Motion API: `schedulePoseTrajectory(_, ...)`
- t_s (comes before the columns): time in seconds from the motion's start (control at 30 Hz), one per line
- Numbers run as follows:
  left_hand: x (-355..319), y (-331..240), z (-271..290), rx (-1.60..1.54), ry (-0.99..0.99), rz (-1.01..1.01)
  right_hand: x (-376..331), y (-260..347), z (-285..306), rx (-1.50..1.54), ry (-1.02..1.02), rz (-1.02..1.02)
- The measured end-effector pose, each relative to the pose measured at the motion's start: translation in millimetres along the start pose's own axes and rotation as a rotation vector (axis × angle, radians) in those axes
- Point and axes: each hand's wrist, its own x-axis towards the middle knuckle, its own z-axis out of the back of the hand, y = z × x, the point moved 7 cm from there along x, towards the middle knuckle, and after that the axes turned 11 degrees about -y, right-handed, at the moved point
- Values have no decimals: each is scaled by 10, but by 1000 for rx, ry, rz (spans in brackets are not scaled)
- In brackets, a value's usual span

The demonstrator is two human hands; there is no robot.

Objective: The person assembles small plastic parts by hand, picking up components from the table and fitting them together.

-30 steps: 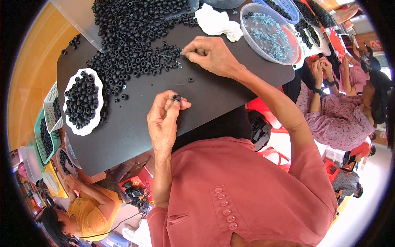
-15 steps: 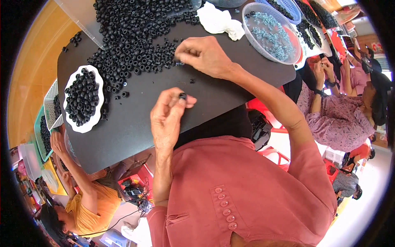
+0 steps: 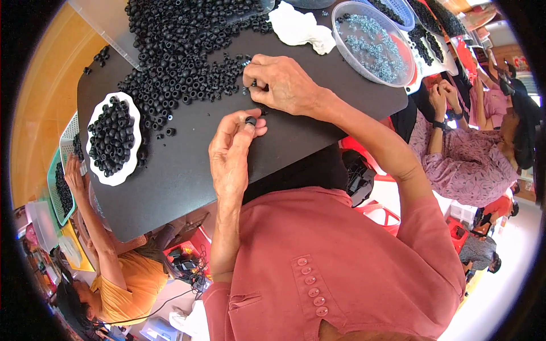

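Note:
My left hand [image 3: 230, 150] pinches a small, round, hollow black cap [image 3: 251, 120] between thumb and fingertips, above the dark table. To its upper right, my right hand [image 3: 283, 85] is curled low over the tabletop. Dark bits show at its fingertips; whether they are gripped or lie behind the fingers is unclear. A tiny pale-blue coil [image 3: 246, 63] shows beside those fingers. Next to them spreads a large heap of black caps [image 3: 176, 62], with smaller black parts [image 3: 230, 77] at its near right edge. A white scalloped dish [image 3: 135, 145] on the left holds more black caps.
A clear round tub [image 3: 412, 74] with pale-blue coils stands at the far right, beside a crumpled white cloth [image 3: 293, 25]. A clear bin [image 3: 105, 31] lies behind the heap. Co-workers sit on both sides; one's hand [image 3: 73, 173] reaches toward green baskets [image 3: 57, 156] at the left.
My left hand has risen slightly with the cap, closer to my right hand. My right hand has come a little nearer, its fingers curled differently. The left co-worker's hand has moved up over the baskets.

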Motion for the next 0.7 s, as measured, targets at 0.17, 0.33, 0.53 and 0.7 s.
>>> schedulePoseTrajectory(0.17, -5, -33, 41, 81, 9, -26, -50, -21, 81, 132, -61, -135)
schedulePoseTrajectory(0.33, -14, -66, 46, 161, -16, -56, -187, 23, 27, 626, -39, -475)
schedulePoseTrajectory(0.53, -20, -90, 56, 205, -60, -96, -281, 255, -73, 895, 39, -497)
schedulePoseTrajectory(0.7, -16, -60, 84, 158, -56, -94, -333, 245, -69, 824, -9, -357)
